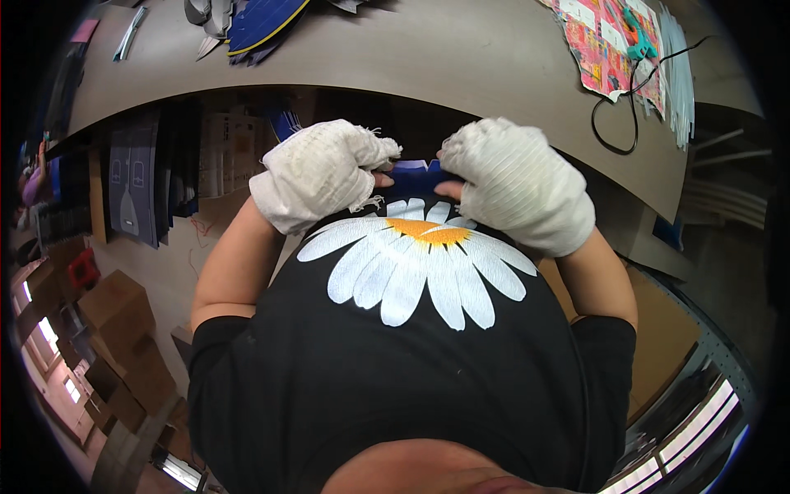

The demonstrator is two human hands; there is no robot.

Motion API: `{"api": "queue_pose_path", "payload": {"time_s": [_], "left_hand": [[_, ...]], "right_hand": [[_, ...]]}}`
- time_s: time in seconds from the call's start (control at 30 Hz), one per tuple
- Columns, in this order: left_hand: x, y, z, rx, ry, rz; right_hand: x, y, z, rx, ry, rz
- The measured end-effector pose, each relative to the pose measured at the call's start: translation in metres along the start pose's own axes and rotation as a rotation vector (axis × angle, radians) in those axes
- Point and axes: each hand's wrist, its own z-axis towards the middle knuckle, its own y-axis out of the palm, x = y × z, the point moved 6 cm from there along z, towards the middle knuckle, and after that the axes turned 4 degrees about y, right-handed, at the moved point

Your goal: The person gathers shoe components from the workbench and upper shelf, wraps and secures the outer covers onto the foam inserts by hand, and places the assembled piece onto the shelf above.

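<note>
Blue folded card piece [414, 171], small and flat with a paler blue face, sits pinched between both hands close against the person's chest, just under the edge of the long grey-brown worktable [461, 66]. Left hand [319, 173], in a frayed white fabric glove, closes its bare fingertips on the card's left end; right hand [520, 183], in a ribbed white glove, is clamped on the right end with the thumb underneath. Most of the card is hidden behind the gloves, so its full shape cannot be told. Loose threads at the left glove's torn edge could, I judge, snag in a fold, and a pinch this narrow at two ends could let the piece buckle or slip downward. Beyond the grip and to its right lies a pink patterned printed sheet [605, 45] with a teal glue gun [638, 34] and its black cord [613, 132]. Beyond and left, dark blue curved card pieces [263, 23] lie stacked; lower left, dark blue hanging paper bags [132, 177] and brown cardboard boxes [115, 305].
</note>
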Motion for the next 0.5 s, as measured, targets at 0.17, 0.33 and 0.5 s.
{"api": "queue_pose_path", "payload": {"time_s": [0.17,0.33,0.5], "left_hand": [[0.001,0.007,-0.002,-0.024,-0.002,0.042],[0.018,0.003,0.002,0.01,0.124,0.257],[0.078,0.001,0.029,0.12,0.242,0.521]], "right_hand": [[0.0,0.028,-0.006,-0.143,-0.008,0.162],[0.009,0.029,-0.009,-0.015,-0.062,0.428],[0.016,0.034,0.005,-0.151,0.221,0.399]]}}
